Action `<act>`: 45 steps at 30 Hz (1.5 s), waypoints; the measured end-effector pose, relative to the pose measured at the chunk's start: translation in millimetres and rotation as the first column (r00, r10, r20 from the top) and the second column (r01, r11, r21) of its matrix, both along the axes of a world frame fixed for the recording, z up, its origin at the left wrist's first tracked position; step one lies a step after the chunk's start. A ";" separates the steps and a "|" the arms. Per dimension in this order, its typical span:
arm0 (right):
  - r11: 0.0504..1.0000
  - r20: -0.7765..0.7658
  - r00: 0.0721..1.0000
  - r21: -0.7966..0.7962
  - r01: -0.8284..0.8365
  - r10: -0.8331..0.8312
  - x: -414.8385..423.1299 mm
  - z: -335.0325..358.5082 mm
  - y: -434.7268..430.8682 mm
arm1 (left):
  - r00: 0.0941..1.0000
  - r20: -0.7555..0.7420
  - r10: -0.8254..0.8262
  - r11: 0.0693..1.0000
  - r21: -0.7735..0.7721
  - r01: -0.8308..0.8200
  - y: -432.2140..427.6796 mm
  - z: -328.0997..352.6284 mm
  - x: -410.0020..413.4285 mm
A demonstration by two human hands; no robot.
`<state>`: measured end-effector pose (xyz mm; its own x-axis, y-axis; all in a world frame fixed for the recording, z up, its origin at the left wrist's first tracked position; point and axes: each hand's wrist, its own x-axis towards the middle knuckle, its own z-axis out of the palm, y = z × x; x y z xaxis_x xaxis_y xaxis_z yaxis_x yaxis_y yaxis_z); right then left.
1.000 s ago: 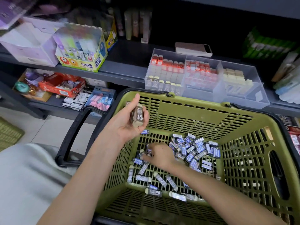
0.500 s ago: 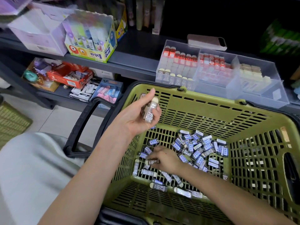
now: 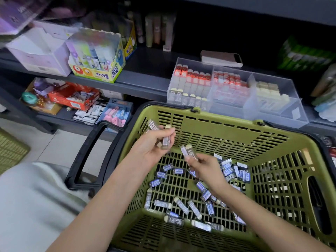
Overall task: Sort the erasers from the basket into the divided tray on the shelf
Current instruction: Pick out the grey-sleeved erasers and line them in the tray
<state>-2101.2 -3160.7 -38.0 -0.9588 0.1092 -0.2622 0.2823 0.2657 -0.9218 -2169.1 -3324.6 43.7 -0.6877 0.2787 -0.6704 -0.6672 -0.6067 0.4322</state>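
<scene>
Progress: sitting well short of done, judging from the near end. Counting dozens of loose erasers lying flat on the floor of the basket, scattered w/ no common heading, long axes pointing every which way.

Moving up: gripping a bunch in the left hand, fingers curled round it, above the basket's far-left corner; standing roughly upright, long axes near vertical, pale tips on top. Pinching the right-hand erasers in the right hand, just beside and below the left; guessing at two through the motion blur, poss. one; tilting up and away, long axis aimed approx. at the left hand. Holding both lots over the basket, well apart from the divided tray.

Further back, on the shelf: finding that tray already part-stocked, w/ upright rows in the left compartment (red sleeves behind, 2B in front), red ones filling the middle, pale blocks in the right w/ room at the front. Leaving most of the sorting undone.
</scene>
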 end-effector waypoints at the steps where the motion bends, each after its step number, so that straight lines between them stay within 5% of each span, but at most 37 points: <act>1: 0.992 -0.011 0.997 -0.105 0.070 -0.072 -2.6 17.8 0.3 | 1.000 -0.011 0.020 0.999 -0.049 -0.020 1.7 -3.1 0.2; 5: 0.993 -0.209 0.973 -0.094 0.075 -0.093 -14.0 69.3 -17.9 | 0.986 -0.137 -0.093 0.993 -0.085 0.082 9.9 -7.0 1.3; 9: 0.951 -0.327 0.945 0.294 0.093 0.009 -20.3 82.6 -43.9 | 0.942 -0.266 -0.205 0.978 -0.079 0.191 13.6 -5.3 4.3; 12: 0.917 -0.300 0.948 0.398 0.019 0.110 -17.5 84.6 -48.7 | 0.951 -0.263 -0.163 0.987 -0.044 0.157 10.7 -5.5 2.1; 15: 0.921 -0.250 0.934 0.357 -0.158 0.257 -13.5 89.1 -40.2 | 0.947 -0.244 -0.210 0.977 -0.081 0.196 9.5 -3.0 0.1; 19: 0.981 -0.174 0.975 -0.109 -0.161 0.141 -9.9 83.6 -7.5 | 0.996 -0.041 -0.074 0.994 0.078 0.077 9.2 0.2 -0.3; 21: 0.985 -0.020 0.985 0.032 -0.172 0.173 -5.1 60.3 8.9 | 0.999 0.033 0.006 0.987 0.162 -0.011 7.5 0.7 -1.8; 25: 0.727 0.502 0.770 0.342 -0.595 0.394 13.7 -8.1 20.8 | 1.000 0.017 -0.011 0.987 0.158 0.008 6.3 4.9 -1.4; 30: 0.336 0.652 0.619 0.521 -0.785 0.438 33.1 -53.9 7.5 | 0.999 -0.018 -0.040 0.990 0.132 0.042 6.3 6.3 2.6; 36: 0.433 0.593 0.653 0.489 -0.757 0.471 36.7 -65.7 20.6 | 0.996 -0.038 -0.086 0.982 0.165 0.091 7.1 9.8 3.5; 41: 0.662 0.405 0.812 0.474 -0.580 0.421 42.6 -65.1 11.8 | 0.995 -0.051 -0.091 0.980 0.172 0.099 7.4 11.5 3.7; 43: 0.574 0.409 0.743 0.471 -0.669 0.530 44.7 -67.4 4.0 | 0.994 -0.053 -0.091 0.979 0.178 0.099 7.2 12.0 3.9; 45: 0.343 0.436 0.627 0.568 -0.748 0.646 45.9 -71.5 -0.6 | 0.995 -0.052 -0.087 0.978 0.184 0.095 6.8 11.8 4.7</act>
